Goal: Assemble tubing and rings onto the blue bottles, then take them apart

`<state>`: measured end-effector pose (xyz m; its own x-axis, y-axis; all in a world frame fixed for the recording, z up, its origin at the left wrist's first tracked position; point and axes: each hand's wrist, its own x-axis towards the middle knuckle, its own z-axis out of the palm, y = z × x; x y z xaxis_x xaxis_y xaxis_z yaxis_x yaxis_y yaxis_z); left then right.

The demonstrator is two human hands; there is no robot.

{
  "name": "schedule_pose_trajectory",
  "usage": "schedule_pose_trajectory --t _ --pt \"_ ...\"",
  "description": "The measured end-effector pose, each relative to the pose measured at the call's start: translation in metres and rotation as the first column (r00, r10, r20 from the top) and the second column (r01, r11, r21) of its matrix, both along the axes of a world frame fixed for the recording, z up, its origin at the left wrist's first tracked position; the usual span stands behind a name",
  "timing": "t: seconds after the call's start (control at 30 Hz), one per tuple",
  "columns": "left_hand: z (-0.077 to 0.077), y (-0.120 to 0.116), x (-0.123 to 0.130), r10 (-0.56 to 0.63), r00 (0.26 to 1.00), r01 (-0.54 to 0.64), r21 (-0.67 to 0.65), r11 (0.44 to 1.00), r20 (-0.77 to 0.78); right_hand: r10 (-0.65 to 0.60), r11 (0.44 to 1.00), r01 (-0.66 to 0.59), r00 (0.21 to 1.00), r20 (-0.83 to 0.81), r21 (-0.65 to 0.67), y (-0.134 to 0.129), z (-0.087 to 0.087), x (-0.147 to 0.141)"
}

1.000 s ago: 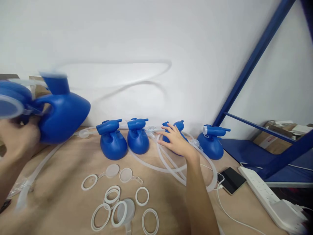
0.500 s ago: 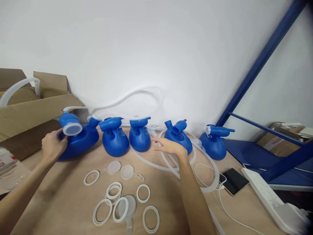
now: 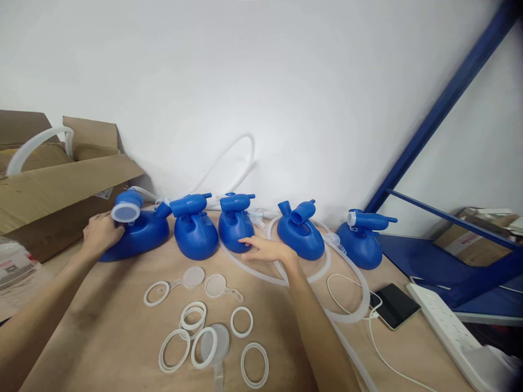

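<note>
My left hand (image 3: 102,233) is closed around the left end of a blue plastic urinal bottle (image 3: 144,237) lying on the table. A blue spout piece with a white-rimmed mouth (image 3: 126,211) sits on top of that bottle. My right hand (image 3: 268,249) holds nothing; its fingers stretch leftward, just in front of another urinal bottle (image 3: 236,233). Whether they touch it I cannot tell. More of these blue bottles stand along the wall, one of them (image 3: 196,237) between my hands and two others (image 3: 301,237) (image 3: 359,245) farther right.
White rings (image 3: 242,322) and translucent caps with straps (image 3: 215,286) lie in front. Clear hose (image 3: 355,314) coils among the bottles. An open cardboard box (image 3: 61,182) stands left. On the right are a tablet (image 3: 394,306), a power strip (image 3: 443,326) and a blue rack (image 3: 441,103).
The hose behind the bottles has shifted and now arches higher against the wall. My right hand has moved left and slightly down. My left hand keeps its hold on the leftmost bottle.
</note>
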<state>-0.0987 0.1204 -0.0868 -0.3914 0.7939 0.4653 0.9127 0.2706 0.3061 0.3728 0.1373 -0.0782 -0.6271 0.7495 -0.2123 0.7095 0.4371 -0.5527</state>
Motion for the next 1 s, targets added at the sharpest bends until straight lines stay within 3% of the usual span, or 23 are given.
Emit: schedule_pose_trajectory --t 0.17,0.23,0.3,0.33,0.37,0.4,0.43,0.53,0.6,0.67,0.73,0.83,1.0 --pt "0.017 -0.001 -0.004 0.066 0.995 -0.063 -0.050 0.997 0.075 -0.024 0.999 0.026 0.998 0.050 -0.034 0.002 -0.002 0.005" --pt "0.024 -0.006 0.011 0.071 0.994 -0.082 0.141 0.987 0.086 -0.022 0.999 0.025 0.998 0.066 -0.048 0.004 -0.003 0.006" --pt "0.028 -0.012 0.041 0.034 0.998 -0.051 0.463 0.885 0.045 -0.016 0.998 0.020 0.998 0.068 -0.057 0.005 -0.004 0.007" --pt "0.029 -0.015 0.060 -0.006 0.999 0.028 0.485 0.874 -0.048 -0.018 0.998 0.022 0.998 0.066 -0.056 0.006 -0.005 0.007" --pt "0.029 -0.016 0.081 -0.073 0.987 0.125 0.408 0.904 -0.142 -0.025 0.998 0.028 0.998 0.064 -0.051 0.007 -0.006 0.007" --pt "0.028 -0.017 0.103 -0.172 0.963 0.222 0.249 0.943 -0.207 -0.038 0.998 0.040 0.997 0.063 -0.041 0.007 -0.008 0.006" --pt "0.026 -0.017 0.124 -0.211 0.952 0.239 0.111 0.965 -0.220 -0.057 0.998 0.059 0.996 0.064 -0.028 0.008 -0.010 0.005" --pt "0.016 -0.012 0.176 -0.188 0.963 0.192 0.007 0.981 -0.193 -0.135 0.991 0.134 0.988 0.068 0.025 0.010 -0.021 -0.002" --pt "0.010 -0.006 0.197 -0.143 0.977 0.128 -0.099 0.987 -0.157 -0.180 0.982 0.177 0.981 0.066 0.059 0.012 -0.029 -0.008" --pt "0.003 -0.001 0.207 -0.118 0.984 0.091 -0.197 0.976 -0.130 -0.208 0.976 0.202 0.976 0.064 0.085 0.014 -0.037 -0.013" --pt "-0.003 0.003 0.210 -0.130 0.985 0.103 -0.213 0.972 -0.114 -0.220 0.972 0.213 0.973 0.066 0.099 0.016 -0.043 -0.015" --pt "-0.010 0.008 0.206 -0.170 0.984 0.161 -0.158 0.974 -0.045 -0.229 0.970 0.220 0.970 0.083 0.104 0.018 -0.045 -0.016" --pt "-0.012 0.011 0.194 -0.223 0.956 0.243 -0.086 0.966 0.193 -0.235 0.969 0.226 0.968 0.090 0.105 0.016 -0.043 -0.015"
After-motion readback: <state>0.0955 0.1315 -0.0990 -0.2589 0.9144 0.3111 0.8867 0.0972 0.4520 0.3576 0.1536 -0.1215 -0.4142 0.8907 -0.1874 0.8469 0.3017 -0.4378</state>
